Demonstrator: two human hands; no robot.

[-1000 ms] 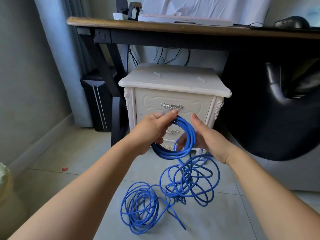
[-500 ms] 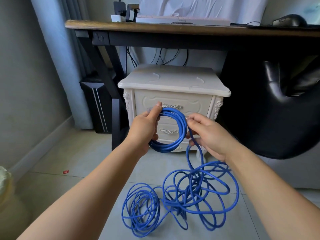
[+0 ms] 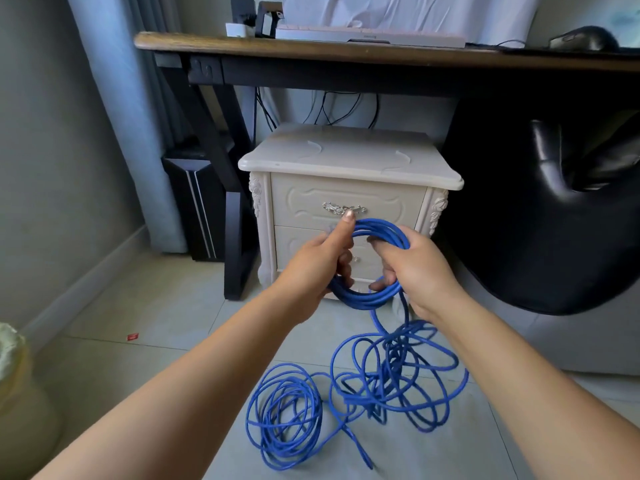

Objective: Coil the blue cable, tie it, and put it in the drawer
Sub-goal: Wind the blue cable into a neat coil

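A small coil of the blue cable (image 3: 367,299) hangs between both hands in front of the cream nightstand. My left hand (image 3: 318,261) grips the coil's left side, thumb pointing up. On the right side, my right hand (image 3: 415,265) is wrapped around the coil with fingers curled through it. From the coil a strand drops to loose blue loops (image 3: 391,372) tangled on the floor. The top drawer (image 3: 301,202) with its silver handle (image 3: 344,208) is closed, just behind my hands.
The nightstand (image 3: 346,157) stands under a wooden desk (image 3: 311,51). A black chair (image 3: 554,209) fills the right side. A black computer case (image 3: 194,202) and a desk leg (image 3: 235,237) are at the left. A pale bag (image 3: 14,393) sits at the lower left on the tiled floor.
My right hand has moved up onto the coil's right side and closed around it, laying another turn. The loose loops on the floor have shifted and tightened slightly.
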